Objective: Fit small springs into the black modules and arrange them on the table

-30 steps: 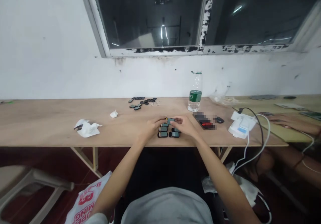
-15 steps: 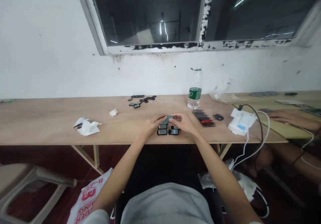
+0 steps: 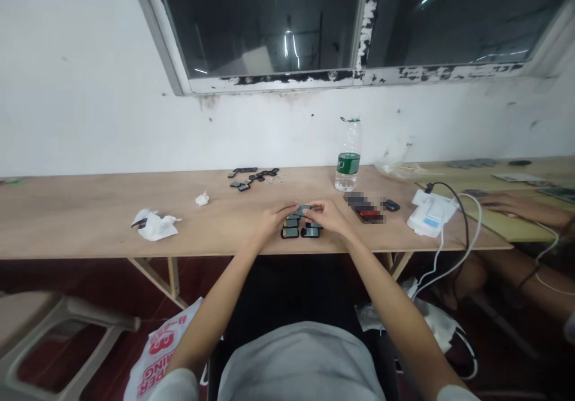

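Note:
Over the front of the table, my left hand and my right hand meet at a small grey-green rectangular piece. The fingers of both hands are closed at its edges, with the right thumb lying on its face. Just below my hands, small black-framed pieces with grey-green faces lie in two short columns, a left one and a right one. My fingers partly cover the upper ones. What exactly these pieces are is too small to tell.
More black pieces lie scattered toward the wall. A water bottle, a phone, a small black object and a white power strip with cables stand right. Crumpled tissue lies left. Another person's hand rests far right.
The camera view has shifted slightly. Both hands stay at the same piece, which looks slightly turned between the fingers.

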A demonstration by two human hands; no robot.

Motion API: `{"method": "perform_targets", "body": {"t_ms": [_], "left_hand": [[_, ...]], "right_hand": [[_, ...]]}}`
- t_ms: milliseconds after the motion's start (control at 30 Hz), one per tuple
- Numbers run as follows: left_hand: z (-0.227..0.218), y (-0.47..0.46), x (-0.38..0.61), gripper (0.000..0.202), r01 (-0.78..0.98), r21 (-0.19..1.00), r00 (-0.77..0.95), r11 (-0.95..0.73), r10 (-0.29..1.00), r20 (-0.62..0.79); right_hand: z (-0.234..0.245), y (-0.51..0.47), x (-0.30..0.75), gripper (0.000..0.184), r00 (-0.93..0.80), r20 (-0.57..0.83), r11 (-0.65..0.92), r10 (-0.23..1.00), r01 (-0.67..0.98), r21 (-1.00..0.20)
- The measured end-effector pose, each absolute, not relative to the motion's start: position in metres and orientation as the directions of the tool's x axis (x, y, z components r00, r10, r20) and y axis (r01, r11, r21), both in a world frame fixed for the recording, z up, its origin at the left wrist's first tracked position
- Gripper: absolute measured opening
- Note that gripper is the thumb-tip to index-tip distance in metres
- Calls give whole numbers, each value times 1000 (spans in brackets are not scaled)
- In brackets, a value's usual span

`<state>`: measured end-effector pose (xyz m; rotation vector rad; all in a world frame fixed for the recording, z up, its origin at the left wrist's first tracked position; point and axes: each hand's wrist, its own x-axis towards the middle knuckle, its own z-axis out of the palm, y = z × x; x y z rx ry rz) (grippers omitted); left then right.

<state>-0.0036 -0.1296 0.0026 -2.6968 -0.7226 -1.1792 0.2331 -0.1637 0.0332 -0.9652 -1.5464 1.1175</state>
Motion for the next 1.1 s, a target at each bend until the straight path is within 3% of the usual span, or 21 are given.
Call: {"method": "perform_targets", "body": {"t_ms": [233,367,467,633,767,933,1100], "left_hand": [[6,-133,-3,31,482,147,549,-864,429,717],[16,-136,-5,31,518,334,425,-787,576,699],[25,-129,-17,32,577,467,366,-670,724,585],[28,-112,-52,31,761,379,380,-526,835,397],[21,-104,-70,28,807,313,405,-501,855,323],[9,-95,-75,22,737,475,421,-480,877,233],[0,-90,-76,33,668,614,421,-420,894,154]], "right_hand": [[28,-162,230,33,-260,238,270,936,91,-959],[23,-156,233,28,-171,287,316,942,173,-933],[16,-146,242,20,-79,401,404,913,324,-856],[-2,-131,258,12,-32,421,343,906,638,-689],[-12,-127,261,11,-68,414,324,908,739,-591],[-15,-126,257,16,-109,402,343,909,744,-574],[-13,-130,256,23,-165,409,384,897,750,-539]]}}
